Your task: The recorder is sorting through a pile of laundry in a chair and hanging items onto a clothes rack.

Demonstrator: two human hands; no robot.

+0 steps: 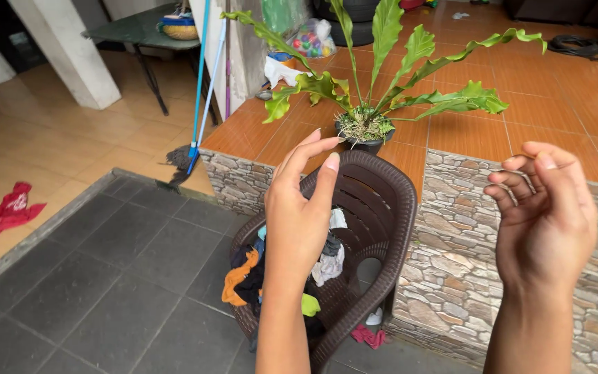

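Head view shows two bare hands raised in front of one dark woven chair [375, 208]. On the seat of this chair lies one heap of mixed clothes [292, 270], with orange, black, white and green pieces; I cannot count them exactly. One pink cloth [369, 336] lies on the dark floor just beside the chair leg, and one red cloth [5, 215] lies well apart on the pale tiles at the left. One potted fern [365, 128] stands on the raised orange terrace behind the chair, and two broom handles [202, 76] lean at the wall.

The left hand [299, 215] is upright, palm turned inward, fingers open and long, holding nothing. The right hand [545, 221] is also empty, its fingers half curled towards the palm, not closed.
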